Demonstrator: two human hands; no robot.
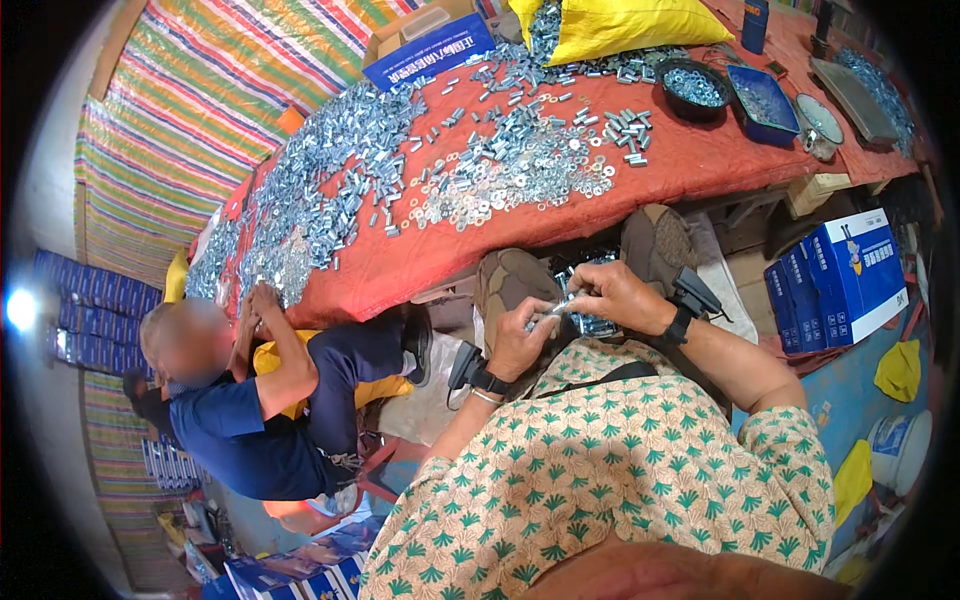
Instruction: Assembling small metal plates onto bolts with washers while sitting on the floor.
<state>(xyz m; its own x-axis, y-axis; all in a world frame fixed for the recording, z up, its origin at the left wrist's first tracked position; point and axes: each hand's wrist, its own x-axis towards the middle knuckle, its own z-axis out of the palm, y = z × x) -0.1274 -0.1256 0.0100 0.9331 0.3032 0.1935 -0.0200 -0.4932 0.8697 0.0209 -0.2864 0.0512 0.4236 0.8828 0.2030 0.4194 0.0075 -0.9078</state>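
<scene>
Over my lap, my left hand is closed in a pinch round a small silver metal fastener. From the other side, my right hand has its thumb and fingertips pinched at the same piece. Its exact kind is too small to tell, and fingers cover most of it. Just beneath my hands, between my knees, lies a heap of shiny metal fasteners, partly hidden. Ahead, on a red-covered table, flat washers and short cylindrical metal fasteners are spread in loose piles.
A seated co-worker works at the table's left end. A yellow sack, a black bowl and a blue tray stand on the table. Blue-and-white boxes and a white bucket are at my right.
</scene>
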